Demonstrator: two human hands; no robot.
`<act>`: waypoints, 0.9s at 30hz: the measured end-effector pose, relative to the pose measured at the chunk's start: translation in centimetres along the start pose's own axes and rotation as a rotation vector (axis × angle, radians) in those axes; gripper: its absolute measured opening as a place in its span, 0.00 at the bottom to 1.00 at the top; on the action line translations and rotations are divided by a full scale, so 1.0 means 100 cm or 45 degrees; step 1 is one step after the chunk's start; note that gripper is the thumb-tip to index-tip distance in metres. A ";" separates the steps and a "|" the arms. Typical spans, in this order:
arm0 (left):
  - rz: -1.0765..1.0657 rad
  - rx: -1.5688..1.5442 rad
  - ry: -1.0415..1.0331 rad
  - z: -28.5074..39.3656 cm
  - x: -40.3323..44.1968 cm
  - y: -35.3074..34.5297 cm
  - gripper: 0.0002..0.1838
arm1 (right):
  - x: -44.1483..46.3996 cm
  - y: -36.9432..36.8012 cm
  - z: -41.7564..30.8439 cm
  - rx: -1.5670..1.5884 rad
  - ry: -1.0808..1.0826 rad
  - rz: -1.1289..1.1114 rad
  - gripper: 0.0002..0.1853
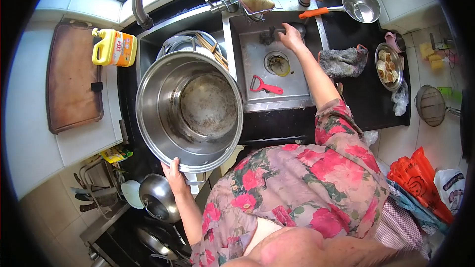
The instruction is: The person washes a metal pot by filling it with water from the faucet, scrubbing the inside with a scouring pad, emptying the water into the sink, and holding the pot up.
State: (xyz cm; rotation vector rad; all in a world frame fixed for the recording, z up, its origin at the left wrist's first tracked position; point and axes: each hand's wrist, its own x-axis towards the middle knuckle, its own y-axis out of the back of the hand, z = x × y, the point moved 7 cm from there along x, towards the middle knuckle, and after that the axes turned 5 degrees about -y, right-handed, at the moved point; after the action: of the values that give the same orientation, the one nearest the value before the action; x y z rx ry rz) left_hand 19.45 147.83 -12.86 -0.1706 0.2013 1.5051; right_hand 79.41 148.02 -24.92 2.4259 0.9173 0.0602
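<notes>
My left hand [174, 174] grips the near rim of a large steel pot [161, 104], by its side handle. The pot is tilted towards me over the left sink basin, with dark stains on its inner bottom. My right hand [293, 37] reaches into the back of the right sink basin [247, 76], its thumb and fingers apart. Just left of it lies a dark scrubber [267, 35]; a dark rounded thing beside its fingers is partly hidden. A red peeler [266, 86] rests near the drain [278, 64].
Plates and chopsticks [210, 44] sit in the left basin behind the pot. A yellow detergent jug [114, 48] stands left. On the right counter are a grey cloth [343, 61], an orange-handled saucepan [360, 5] and a bowl of food [389, 66]. Faucets rise at the back.
</notes>
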 end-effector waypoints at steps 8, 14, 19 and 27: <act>0.052 0.087 -0.002 0.001 0.007 -0.002 0.26 | -0.080 -0.017 -0.061 0.300 0.058 -0.600 0.18; 0.083 0.100 -0.008 0.002 0.009 -0.003 0.22 | -0.146 -0.019 -0.153 0.520 0.227 -0.864 0.21; 0.159 0.098 0.034 0.003 -0.004 0.001 0.32 | -0.193 -0.042 -0.210 0.125 0.500 -1.015 0.32; -0.384 -0.229 0.468 -0.021 -0.047 -0.006 0.26 | -0.194 -0.052 -0.209 0.309 0.514 -1.039 0.25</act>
State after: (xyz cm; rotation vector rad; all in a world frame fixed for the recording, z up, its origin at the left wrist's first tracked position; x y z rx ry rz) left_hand 19.74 142.74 -13.81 -0.5981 0.3185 1.1806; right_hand 56.72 148.99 -6.92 2.0833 2.1332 0.1463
